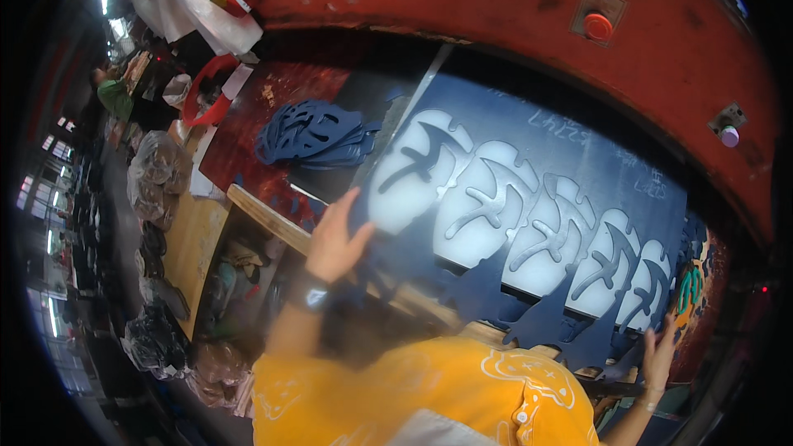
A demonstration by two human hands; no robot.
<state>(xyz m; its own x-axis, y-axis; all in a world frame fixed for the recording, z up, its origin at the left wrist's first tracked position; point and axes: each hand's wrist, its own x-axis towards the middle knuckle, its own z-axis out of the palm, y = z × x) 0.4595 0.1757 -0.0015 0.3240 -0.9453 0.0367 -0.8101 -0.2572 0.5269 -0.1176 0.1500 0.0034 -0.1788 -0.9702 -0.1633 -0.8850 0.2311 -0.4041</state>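
A dark blue sheet [607,144] lies in front of me, with a row of several pale, shoe-upper-shaped areas [475,227] in it. Curved grey-blue slits run inside each one. My left hand [334,241] is beside the sheet's left end, fingers stretched and thumb apart; whether it touches the edge is unclear. At the near right corner, my right hand [657,357] has its fingers extended upward next to jagged blue scrap [541,318] along the near edge. Left of the sheet lies a stack of cut blue pieces [314,134] with curved openings.
A red machine beam [496,0] with red push buttons [597,26] spans the far side. A wooden strip [268,219] runs along the near left edge. Further left are a red tub [206,91], a wooden board [194,248] and plastic bags [157,173]. Another person [116,97] is in the background.
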